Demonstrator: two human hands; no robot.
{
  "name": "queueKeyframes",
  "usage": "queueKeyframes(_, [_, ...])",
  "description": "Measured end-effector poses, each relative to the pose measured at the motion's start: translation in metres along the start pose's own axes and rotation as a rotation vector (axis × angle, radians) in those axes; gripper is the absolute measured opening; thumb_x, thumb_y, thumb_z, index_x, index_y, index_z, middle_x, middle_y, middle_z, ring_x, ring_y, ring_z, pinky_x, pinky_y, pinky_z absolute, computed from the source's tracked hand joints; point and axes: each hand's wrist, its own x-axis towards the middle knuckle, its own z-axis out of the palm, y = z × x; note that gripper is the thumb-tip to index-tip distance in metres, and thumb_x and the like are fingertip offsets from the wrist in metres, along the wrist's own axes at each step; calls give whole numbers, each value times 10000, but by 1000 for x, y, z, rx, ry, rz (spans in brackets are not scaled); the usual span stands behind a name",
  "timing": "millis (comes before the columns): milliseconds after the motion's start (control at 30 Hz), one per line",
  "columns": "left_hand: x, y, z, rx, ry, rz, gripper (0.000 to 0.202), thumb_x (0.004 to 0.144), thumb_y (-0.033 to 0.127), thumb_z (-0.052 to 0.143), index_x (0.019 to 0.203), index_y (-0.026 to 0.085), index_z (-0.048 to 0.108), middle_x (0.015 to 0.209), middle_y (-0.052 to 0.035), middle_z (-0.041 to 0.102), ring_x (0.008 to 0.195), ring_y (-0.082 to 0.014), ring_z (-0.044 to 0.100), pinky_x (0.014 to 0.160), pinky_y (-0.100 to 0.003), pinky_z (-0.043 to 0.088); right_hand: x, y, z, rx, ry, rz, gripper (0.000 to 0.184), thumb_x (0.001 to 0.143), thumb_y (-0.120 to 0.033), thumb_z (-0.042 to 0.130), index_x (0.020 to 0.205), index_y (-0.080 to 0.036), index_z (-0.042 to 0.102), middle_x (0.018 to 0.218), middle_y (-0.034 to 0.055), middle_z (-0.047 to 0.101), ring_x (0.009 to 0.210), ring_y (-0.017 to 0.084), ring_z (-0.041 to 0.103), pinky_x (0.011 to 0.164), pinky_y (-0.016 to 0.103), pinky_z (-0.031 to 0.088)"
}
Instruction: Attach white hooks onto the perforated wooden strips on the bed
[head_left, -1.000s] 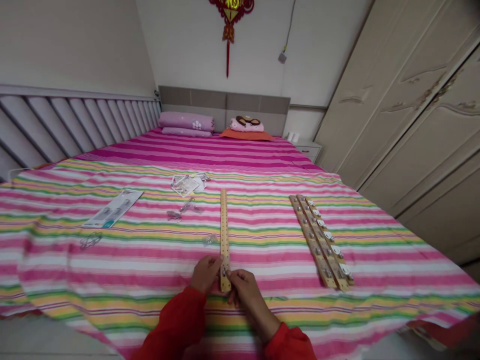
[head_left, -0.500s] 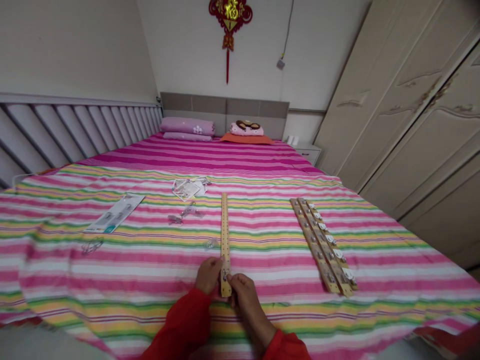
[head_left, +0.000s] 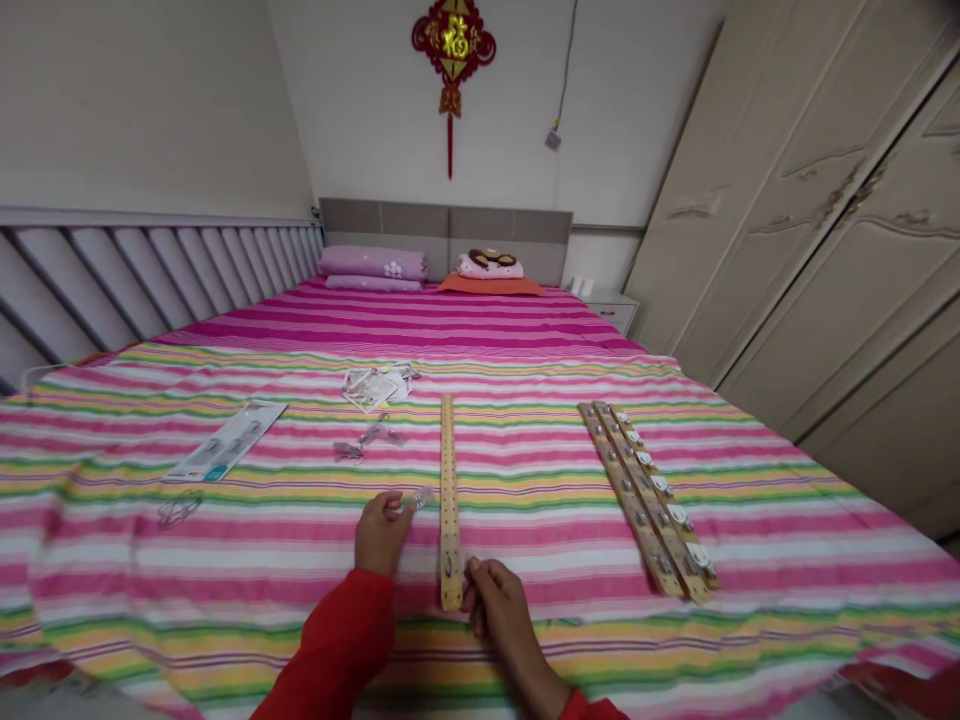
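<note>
My left hand [head_left: 381,535] reaches left of a narrow wooden strip with rows of small holes [head_left: 448,470]. Its thumb and fingertips pinch the edge of a small clear plastic packet [head_left: 421,498], which seems to hold a shiny piece. Close by the near right edge of the strip is my right hand [head_left: 501,608], fingers curled and thumb against the forefinger. Whether it grips anything is hidden. A small metal piece [head_left: 448,565] sits on the near end of the strip, which lies lengthwise away from me on the striped sheet [head_left: 525,500].
To the right lie several strips [head_left: 645,500] bearing metal and white pieces. On the left are a packaged card [head_left: 229,440] and a thin wire tangle [head_left: 180,508]. Small grey packets [head_left: 367,438] and a pile of paper cards [head_left: 379,385] lie beyond my left hand.
My left hand has left the strip's near end and moved left and forward to the clear packet. My right hand has drawn slightly right, off the metal piece. The view has tilted up a little.
</note>
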Motion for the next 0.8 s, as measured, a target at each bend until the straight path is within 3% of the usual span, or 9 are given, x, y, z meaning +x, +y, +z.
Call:
queueKeyframes(133, [-2,-1,7,-7,-31,41,259,597,431,621,682,186,611,644,-14,600,566,-154,528,595,-293,460,3,-4,-6,29,40,-53,535,631,-692,626,536,-181,497,395,-49,502,276,44,349,314,186,222])
queueKeyframes(233, [-10,3,6,-1,6,168,212,667,401,612,674,189,611,630,-12,598,570,-153,538,580,-281,459,6,-15,-7,50,45,-60,518,600,-673,662,566,-173,527,423,-47,524,281,49,365,313,191,233])
queueKeyframes(367, [-24,11,-2,97,106,564,124,789,294,577,743,192,631,712,-24,622,681,-156,580,647,-273,475,10,-35,-2,80,14,-69,499,553,-627,723,615,-153,579,481,-39,570,280,43,376,316,191,224])
queueKeyframes(533, [-42,23,-11,231,173,1001,110,811,118,580,846,200,643,777,-27,645,760,-147,587,716,-267,479,13,-52,8,159,-52,-119,422,634,-541,728,634,-133,621,566,-20,620,297,22,382,332,183,223])
queueKeyframes(633, [-51,26,-13,225,157,1102,153,799,76,590,877,198,642,795,-33,645,754,-139,580,698,-259,482,15,-58,11,227,-45,-102,424,660,-541,716,667,-124,642,560,-10,629,297,22,376,323,174,212])
queueKeyframes(800, [-61,23,-12,187,79,1131,179,804,78,586,896,205,672,815,-43,648,773,-136,589,696,-246,495,18,-66,7,383,-42,28,457,640,-559,725,733,-115,663,566,19,650,290,43,390,291,178,200])
